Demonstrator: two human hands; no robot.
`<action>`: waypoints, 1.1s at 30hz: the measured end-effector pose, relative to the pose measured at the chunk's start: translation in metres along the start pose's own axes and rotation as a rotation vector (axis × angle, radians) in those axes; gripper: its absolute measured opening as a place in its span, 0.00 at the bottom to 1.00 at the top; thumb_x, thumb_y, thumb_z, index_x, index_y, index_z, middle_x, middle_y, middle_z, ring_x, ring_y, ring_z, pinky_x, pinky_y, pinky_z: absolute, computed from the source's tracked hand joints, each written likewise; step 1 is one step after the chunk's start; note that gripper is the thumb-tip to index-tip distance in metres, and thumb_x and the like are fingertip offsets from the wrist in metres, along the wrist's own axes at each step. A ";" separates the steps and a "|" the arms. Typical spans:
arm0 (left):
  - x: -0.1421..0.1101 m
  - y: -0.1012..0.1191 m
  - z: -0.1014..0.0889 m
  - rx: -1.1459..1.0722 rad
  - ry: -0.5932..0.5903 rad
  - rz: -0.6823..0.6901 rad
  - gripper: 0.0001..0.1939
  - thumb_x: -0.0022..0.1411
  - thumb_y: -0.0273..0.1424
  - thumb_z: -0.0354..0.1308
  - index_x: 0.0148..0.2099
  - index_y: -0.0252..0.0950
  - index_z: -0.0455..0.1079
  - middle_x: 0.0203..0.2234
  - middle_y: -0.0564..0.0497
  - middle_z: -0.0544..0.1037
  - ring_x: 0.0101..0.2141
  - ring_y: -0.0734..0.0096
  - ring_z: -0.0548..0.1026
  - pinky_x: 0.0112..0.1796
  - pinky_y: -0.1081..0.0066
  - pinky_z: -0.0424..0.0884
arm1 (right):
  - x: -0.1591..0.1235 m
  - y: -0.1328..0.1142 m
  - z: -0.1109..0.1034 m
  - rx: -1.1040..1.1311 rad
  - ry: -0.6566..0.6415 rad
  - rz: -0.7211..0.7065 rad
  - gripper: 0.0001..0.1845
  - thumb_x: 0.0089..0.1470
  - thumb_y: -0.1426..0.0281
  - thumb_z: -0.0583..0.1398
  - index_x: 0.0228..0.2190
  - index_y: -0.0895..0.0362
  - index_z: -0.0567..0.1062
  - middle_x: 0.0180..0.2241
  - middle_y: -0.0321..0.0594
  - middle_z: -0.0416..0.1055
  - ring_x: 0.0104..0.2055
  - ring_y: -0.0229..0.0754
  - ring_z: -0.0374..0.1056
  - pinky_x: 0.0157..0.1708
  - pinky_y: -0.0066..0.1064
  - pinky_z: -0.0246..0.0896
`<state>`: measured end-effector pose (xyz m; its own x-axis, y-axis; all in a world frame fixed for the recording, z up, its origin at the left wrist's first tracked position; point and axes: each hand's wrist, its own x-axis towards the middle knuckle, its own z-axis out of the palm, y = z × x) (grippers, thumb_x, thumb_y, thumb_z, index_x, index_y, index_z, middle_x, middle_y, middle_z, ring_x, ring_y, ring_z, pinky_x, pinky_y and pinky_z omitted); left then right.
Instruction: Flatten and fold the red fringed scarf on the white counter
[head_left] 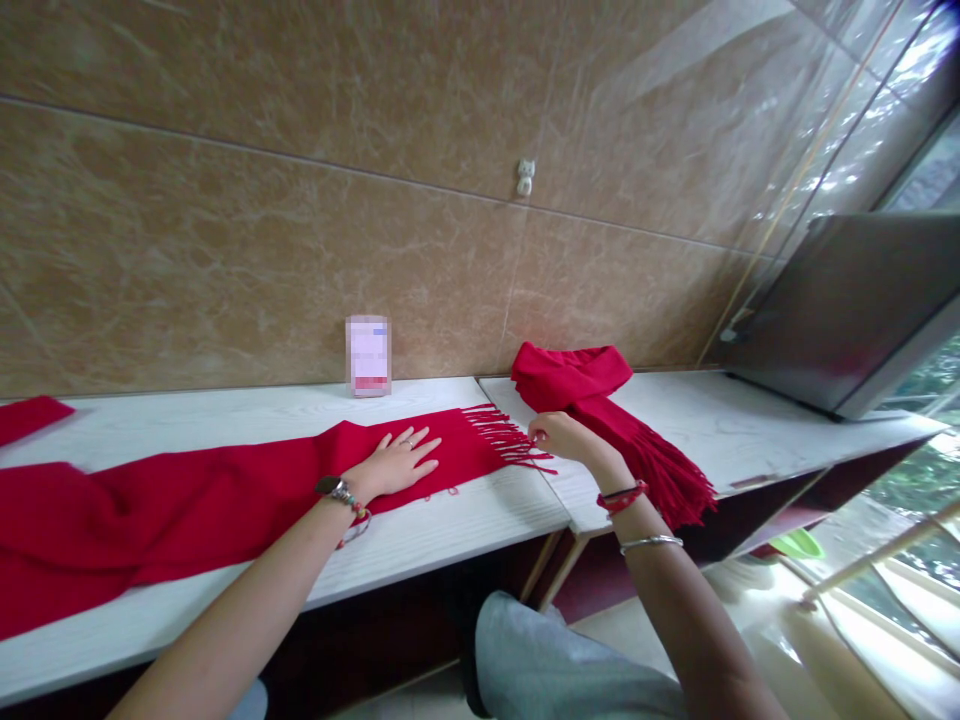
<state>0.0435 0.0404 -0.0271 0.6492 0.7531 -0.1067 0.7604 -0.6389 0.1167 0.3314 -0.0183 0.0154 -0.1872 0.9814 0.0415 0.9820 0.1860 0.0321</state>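
Observation:
A long red scarf [225,490] lies stretched across the white table, its fringe [499,435] pointing right. Flat on the scarf near that end rests my left hand [397,462], fingers spread. My right hand [559,435] is closed at the tips of the fringe, with finger and thumb pinched on its strands. Just beyond my right hand, a second red scarf [574,375] is folded over itself, and its fringed end [671,480] reaches the table's front edge, partly behind my wrist.
A phone [368,355] with a blurred screen leans upright against the tiled wall [300,250]. Another piece of red cloth [30,418] lies at the far left. Two white tabletops [450,530] meet beneath the fringe. A dark grey box-shaped appliance [862,310] stands at the right.

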 end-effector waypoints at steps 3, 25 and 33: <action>-0.002 0.002 -0.002 -0.006 -0.007 -0.001 0.26 0.64 0.45 0.36 0.63 0.48 0.45 0.63 0.53 0.43 0.61 0.61 0.39 0.56 0.51 0.39 | 0.006 -0.019 0.001 0.153 0.064 -0.240 0.13 0.44 0.79 0.55 0.33 0.59 0.75 0.35 0.41 0.74 0.37 0.37 0.67 0.37 0.23 0.58; 0.000 0.000 0.000 0.005 0.009 0.016 0.26 0.64 0.45 0.36 0.63 0.48 0.45 0.63 0.52 0.43 0.61 0.60 0.39 0.55 0.50 0.39 | 0.021 -0.044 0.017 0.074 0.010 -0.213 0.14 0.44 0.81 0.53 0.30 0.58 0.75 0.33 0.40 0.74 0.36 0.38 0.67 0.33 0.25 0.57; -0.001 0.002 -0.002 -0.029 -0.017 0.044 0.27 0.64 0.46 0.37 0.63 0.48 0.45 0.63 0.52 0.42 0.61 0.60 0.39 0.56 0.50 0.38 | 0.013 0.005 0.007 -0.093 -0.055 0.077 0.13 0.47 0.80 0.52 0.27 0.62 0.76 0.30 0.49 0.74 0.33 0.42 0.70 0.31 0.28 0.59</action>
<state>0.0445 0.0393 -0.0248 0.6825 0.7214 -0.1179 0.7303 -0.6664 0.1503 0.3342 -0.0042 0.0093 -0.1074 0.9942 -0.0069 0.9865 0.1074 0.1232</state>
